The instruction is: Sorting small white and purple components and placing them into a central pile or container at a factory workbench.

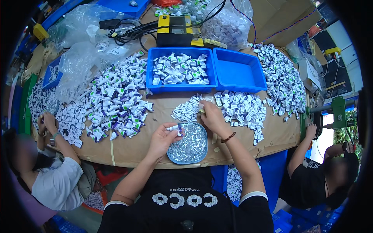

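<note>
My left hand (164, 139) pinches a small white plastic part (173, 128) with a dark purple end, above the rim of a rounded blue-grey tray (169, 158). Many thin silvery metal pins (190, 144) fill that tray. Just beyond it, my right hand (213, 117) reaches to the edge of a heap of small white pieces (186, 110). Its thumb and fingers are drawn together, and what lies between them is too small to make out. Right of this hand spreads a heap of white, blocky plastic parts (241, 110).
White, purple and green parts (116, 99) lie heaped at left. One blue bin (182, 89) holds similar parts; another blue bin (239, 73) adjoins it. Behind stands a yellow-black device (175, 31) with cables. Co-workers sit at left (58, 182) and right (311, 174), beside a green press (339, 112).
</note>
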A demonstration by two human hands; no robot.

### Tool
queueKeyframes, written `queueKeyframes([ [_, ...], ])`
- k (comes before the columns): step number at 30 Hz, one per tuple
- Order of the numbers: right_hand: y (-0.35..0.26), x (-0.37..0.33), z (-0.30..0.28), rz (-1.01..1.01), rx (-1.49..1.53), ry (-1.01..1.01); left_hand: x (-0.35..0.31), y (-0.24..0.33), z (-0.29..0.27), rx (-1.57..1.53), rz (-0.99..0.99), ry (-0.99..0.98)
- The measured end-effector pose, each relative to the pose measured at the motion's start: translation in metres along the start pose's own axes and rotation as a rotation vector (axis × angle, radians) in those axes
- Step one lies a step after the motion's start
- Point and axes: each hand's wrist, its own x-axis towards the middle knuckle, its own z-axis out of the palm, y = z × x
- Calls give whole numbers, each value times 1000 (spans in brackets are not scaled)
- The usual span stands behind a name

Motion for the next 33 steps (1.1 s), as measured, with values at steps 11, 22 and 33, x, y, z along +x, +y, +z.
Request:
queueKeyframes([
  [11, -69, -38, -54, 259, 673, -180, -1, 7, 25, -193, -151, -150],
  [22, -77, -45, -53, 308, 800, -155, -5, 9, 28, -178, -174, -146],
  [33, -77, -54, -48, -37, 521, -32, 2, 2, 16, -310, -324, -156],
])
